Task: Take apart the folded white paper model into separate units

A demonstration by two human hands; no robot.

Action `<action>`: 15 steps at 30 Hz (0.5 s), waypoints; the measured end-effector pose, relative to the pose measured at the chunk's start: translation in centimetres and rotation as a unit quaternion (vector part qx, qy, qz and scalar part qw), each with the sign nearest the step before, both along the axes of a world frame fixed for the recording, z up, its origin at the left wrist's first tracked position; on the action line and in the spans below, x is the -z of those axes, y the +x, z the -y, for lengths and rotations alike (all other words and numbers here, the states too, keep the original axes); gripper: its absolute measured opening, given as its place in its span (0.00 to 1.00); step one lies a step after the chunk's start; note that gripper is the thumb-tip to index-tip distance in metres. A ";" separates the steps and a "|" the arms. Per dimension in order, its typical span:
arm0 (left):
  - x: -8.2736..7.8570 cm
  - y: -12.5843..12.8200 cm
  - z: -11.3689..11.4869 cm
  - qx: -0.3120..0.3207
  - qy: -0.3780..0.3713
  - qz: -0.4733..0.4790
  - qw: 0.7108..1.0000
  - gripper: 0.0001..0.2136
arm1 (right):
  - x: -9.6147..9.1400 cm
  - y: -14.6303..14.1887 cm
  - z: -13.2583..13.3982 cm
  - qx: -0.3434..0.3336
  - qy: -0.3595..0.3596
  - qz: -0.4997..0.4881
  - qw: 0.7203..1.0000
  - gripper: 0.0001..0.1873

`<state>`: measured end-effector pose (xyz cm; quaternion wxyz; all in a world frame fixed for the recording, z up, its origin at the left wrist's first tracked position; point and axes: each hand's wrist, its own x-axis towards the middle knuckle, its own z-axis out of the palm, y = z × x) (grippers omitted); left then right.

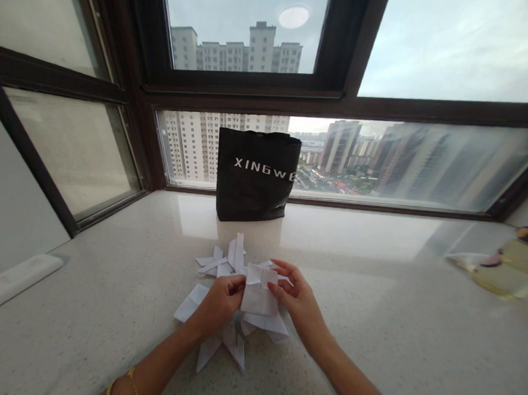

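Note:
Between my two hands is a folded white paper [260,300], roughly square, with folded flaps along its upper part. My left hand [222,299] pinches its left edge, fingers curled. On the other side, my right hand [294,292] grips the right edge with thumb and fingers. Several other folded white papers lie on the counter around and under my hands: a pinwheel-like piece [217,262] behind, a flat folded piece [191,301] to the left, a pointed piece [223,345] in front and another folded piece [270,326] below the held paper.
A black bag [255,188] with white lettering stands upright behind the papers, near the window. The speckled pale counter [372,323] runs to the window frame. At the right edge is a yellowish and pink object [513,263], its kind unclear. A white bar [17,284] lies at the left.

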<state>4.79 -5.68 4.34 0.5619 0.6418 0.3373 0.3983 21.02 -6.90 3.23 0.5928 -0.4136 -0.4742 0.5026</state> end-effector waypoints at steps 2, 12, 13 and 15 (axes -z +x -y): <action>0.1 0.1 0.1 0.002 0.001 -0.002 1.000 0.12 | 0.1 0.1 -0.1 0.022 0.006 0.014 1.000 0.24; 0.5 0.1 0.0 -0.015 0.008 0.013 1.000 0.14 | 0.5 -0.1 0.2 0.030 0.022 0.043 0.998 0.22; 0.5 0.0 0.0 -0.016 0.011 0.011 1.000 0.14 | 0.6 -0.1 0.2 0.030 0.021 0.043 0.998 0.22; 0.5 -0.2 0.0 -0.017 0.004 0.009 1.000 0.16 | 0.7 -0.1 0.1 0.032 0.018 0.043 0.998 0.22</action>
